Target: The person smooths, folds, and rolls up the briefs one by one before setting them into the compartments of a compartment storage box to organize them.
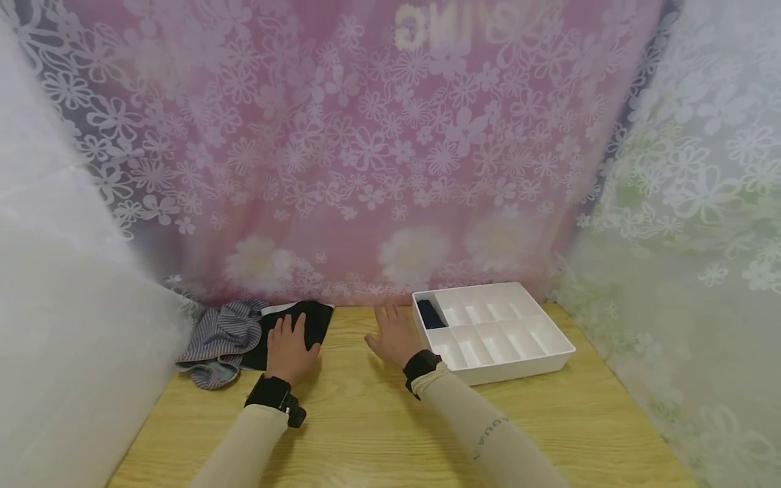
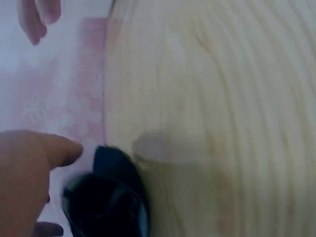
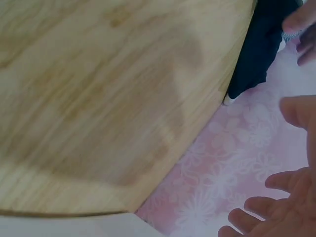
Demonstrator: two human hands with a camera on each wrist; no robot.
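My left hand (image 1: 289,354) is over a black cloth item (image 1: 317,324) with a white strip along its far edge, fingers spread. In the left wrist view the thumb and part of that hand (image 2: 24,170) appear beside the dark fabric (image 2: 111,202). My right hand (image 1: 395,337), fingers extended and holding nothing, is over the wooden table just left of a white divided box (image 1: 512,373). The right wrist view shows this hand (image 3: 291,202) with fingers apart, and the black cloth farther up. One back-left compartment of the box holds a folded navy cloth (image 1: 430,314).
A crumpled grey striped cloth (image 1: 222,335) lies left of the black one, partly against it. The wooden table (image 1: 366,434) ends at a pink flowered curtain (image 1: 366,169). A white sheet (image 1: 73,305) hangs on the left, a pale flowered one (image 1: 683,285) on the right.
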